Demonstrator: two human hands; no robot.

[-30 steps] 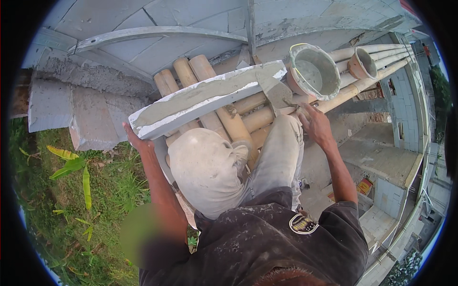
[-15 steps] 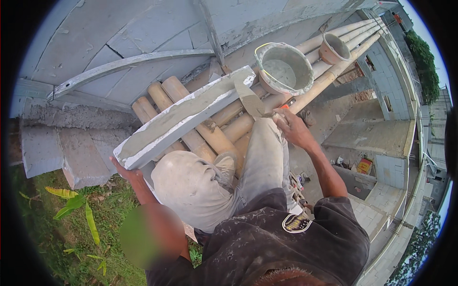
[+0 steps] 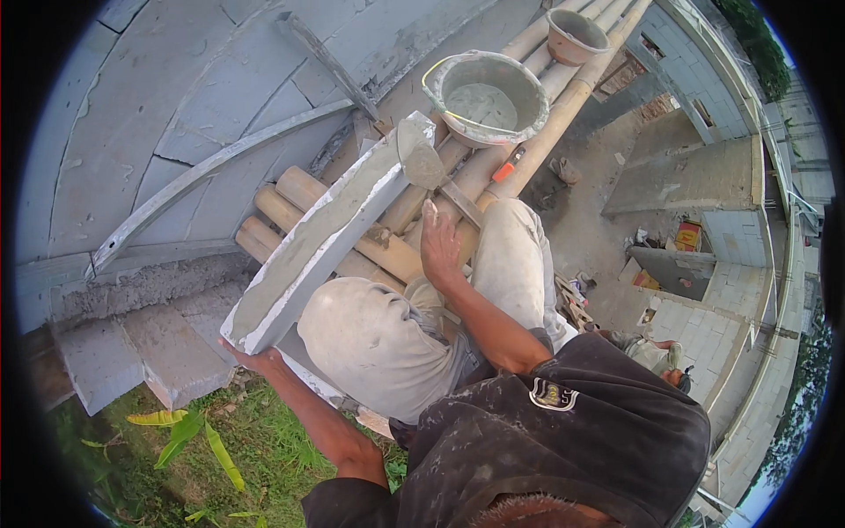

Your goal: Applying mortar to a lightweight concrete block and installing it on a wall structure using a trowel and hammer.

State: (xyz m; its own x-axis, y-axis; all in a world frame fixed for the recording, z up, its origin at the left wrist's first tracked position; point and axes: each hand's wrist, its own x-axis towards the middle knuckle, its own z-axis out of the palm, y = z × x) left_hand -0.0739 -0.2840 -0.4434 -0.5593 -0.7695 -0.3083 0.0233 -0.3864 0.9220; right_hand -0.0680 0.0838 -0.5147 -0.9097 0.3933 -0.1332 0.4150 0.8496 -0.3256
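A long white block (image 3: 339,249) lies slantwise in front of me, a band of wet grey mortar (image 3: 308,231) spread along its top face. My left hand (image 3: 255,359) is closed around the block's lower-left end, fingers partly hidden beneath it. In my right hand (image 3: 440,245) is a trowel (image 3: 421,165); its mortar-coated blade rests over the block's far upper end, and the handle is mostly covered by my fingers. Beyond the trowel stands a bucket (image 3: 493,134) with a yellow handle and grey mortar inside.
Bamboo poles (image 3: 387,253) lie under the block and bucket. An orange-handled tool (image 3: 509,165) sits beside the bucket; a smaller tub (image 3: 576,46) stands farther right. A block wall (image 3: 211,114) rises ahead. Right of the poles, the floor (image 3: 563,229) drops far below; grass (image 3: 290,431) lies lower left.
My right hand has moved left with the trowel, whose blade now reaches the block's far end. The view has shifted, with the bucket appearing farther left and the orange-handled tool more exposed.
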